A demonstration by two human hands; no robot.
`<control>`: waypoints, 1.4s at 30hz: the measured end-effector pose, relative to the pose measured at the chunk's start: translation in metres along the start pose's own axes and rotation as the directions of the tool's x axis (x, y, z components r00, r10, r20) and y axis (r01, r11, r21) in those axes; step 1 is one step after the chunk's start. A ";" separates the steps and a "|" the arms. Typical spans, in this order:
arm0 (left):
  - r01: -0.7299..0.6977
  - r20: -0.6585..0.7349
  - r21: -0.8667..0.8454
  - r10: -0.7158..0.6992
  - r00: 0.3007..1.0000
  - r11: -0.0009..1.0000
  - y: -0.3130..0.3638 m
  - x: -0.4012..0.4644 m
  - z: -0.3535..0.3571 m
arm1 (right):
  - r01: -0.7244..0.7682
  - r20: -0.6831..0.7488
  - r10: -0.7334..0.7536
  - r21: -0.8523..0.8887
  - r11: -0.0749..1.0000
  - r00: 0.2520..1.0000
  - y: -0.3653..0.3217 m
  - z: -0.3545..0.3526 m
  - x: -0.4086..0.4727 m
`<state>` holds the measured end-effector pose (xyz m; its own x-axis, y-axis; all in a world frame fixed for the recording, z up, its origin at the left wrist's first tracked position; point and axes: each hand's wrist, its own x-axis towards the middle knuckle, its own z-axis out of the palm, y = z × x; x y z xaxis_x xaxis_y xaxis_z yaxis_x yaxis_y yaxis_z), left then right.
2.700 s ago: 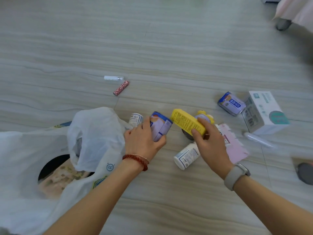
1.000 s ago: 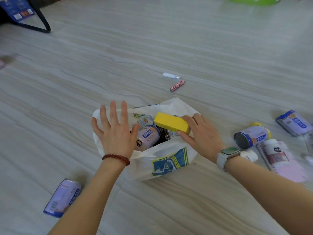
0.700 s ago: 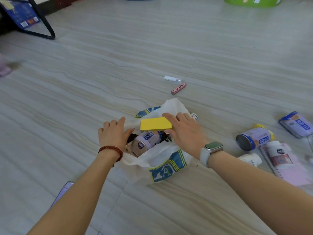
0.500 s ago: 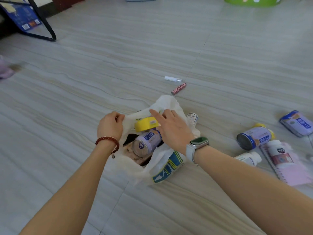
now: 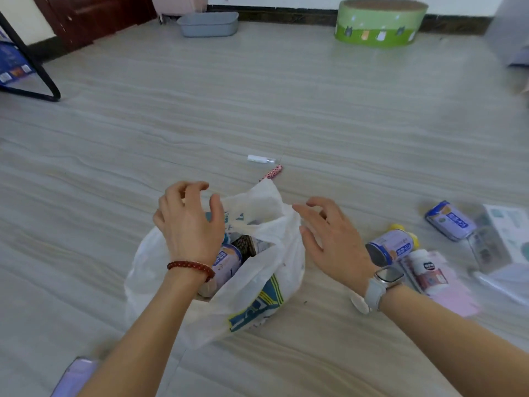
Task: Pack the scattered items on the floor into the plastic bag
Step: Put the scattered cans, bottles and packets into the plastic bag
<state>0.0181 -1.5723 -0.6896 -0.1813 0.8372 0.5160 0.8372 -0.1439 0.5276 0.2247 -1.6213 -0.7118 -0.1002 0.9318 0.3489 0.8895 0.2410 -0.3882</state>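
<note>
Hands (image 5: 257, 233) over plastic bag (image 5: 257, 285)

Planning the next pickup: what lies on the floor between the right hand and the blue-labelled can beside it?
Head view: bare floor between the right hand and the can.

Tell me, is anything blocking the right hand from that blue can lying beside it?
Nothing visible does. The right hand hovers empty just right of the plastic bag, and bare floor separates it from the blue can.

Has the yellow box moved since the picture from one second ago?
Yes. It was above the plastic bag, in the right hand; now it is hidden, probably inside.
</note>
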 end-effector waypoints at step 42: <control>0.068 0.528 -0.236 0.070 0.846 0.969 0.046 -0.088 -0.011 | -0.458 0.036 0.571 0.640 0.618 0.820 0.022 -0.014 -0.052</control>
<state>0.0669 -1.6586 -0.7030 0.1773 0.9772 0.1171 0.6775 -0.2075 0.7056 0.2552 -1.6680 -0.7268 0.4094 0.9117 0.0341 0.3100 -0.1038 -0.9451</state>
